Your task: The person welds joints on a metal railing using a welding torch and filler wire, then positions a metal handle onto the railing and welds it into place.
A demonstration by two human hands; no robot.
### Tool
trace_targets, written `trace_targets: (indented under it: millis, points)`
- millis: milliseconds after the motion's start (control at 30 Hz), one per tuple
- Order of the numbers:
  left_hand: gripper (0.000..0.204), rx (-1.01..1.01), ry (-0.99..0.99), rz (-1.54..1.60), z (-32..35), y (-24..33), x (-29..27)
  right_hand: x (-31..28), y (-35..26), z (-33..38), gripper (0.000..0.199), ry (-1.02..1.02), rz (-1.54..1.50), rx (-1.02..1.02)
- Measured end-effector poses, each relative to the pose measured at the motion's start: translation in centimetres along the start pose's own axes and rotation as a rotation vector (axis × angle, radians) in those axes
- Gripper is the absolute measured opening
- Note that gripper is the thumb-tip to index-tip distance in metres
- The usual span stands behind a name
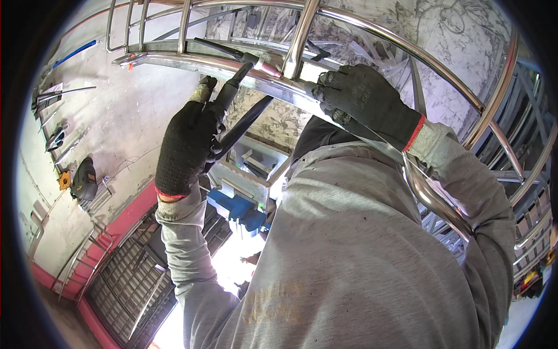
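Note:
My left hand [185, 142], in a black knitted glove with a red cuff, is closed round the dark handle of a TIG welding torch [235, 75]. The torch's pink nozzle points right, close to where a shiny upright tube [299, 43] meets a flat metal rail [261, 83]. To the right of that joint, my right hand [369, 102], gloved the same way, rests at the rail with its fingers curled. A thin filler rod [381, 138] appears to trail from under that hand; its front end is hidden by the glove.
Curved polished tubes [401, 41] arch above my hands, and a bent tube [433, 200] passes by my right forearm. A blue clamp-like tool [235, 209] is below my left hand. A dark welding helmet [85, 179] lies at the left. Metal lengths [517, 139] are stacked at the right.

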State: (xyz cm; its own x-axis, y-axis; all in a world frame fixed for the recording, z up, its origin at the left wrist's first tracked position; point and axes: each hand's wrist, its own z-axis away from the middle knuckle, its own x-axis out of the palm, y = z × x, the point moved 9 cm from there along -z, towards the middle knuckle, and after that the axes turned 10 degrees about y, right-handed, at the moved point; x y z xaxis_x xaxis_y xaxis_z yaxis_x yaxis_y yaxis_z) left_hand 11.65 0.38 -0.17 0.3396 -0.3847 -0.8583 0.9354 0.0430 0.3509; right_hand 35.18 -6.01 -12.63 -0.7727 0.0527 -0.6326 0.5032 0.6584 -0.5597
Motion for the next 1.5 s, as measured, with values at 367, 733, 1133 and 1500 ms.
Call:
trace_targets:
  millis: [367,733,1133,1500]
  points:
    - [0.05,0.631,-0.003,-0.386,-0.3,3.2,0.0,-0.1,-0.2,-0.2,0.041,-0.055,0.005,0.012]
    - [0.057,0.152,-0.011,-0.101,-1.3,0.9,-0.9,-0.6,0.6,0.3,0.035,0.104,-0.063,0.038]
    - [0.029,0.227,-0.067,-0.124,-0.2,-0.4,-0.1,-1.1,0.0,-0.1,0.032,0.121,-0.009,-0.009]
    - [0.039,0.53,-0.03,-0.324,0.5,2.5,0.0,-0.3,0.3,-0.3,0.036,0.051,-0.071,0.028]
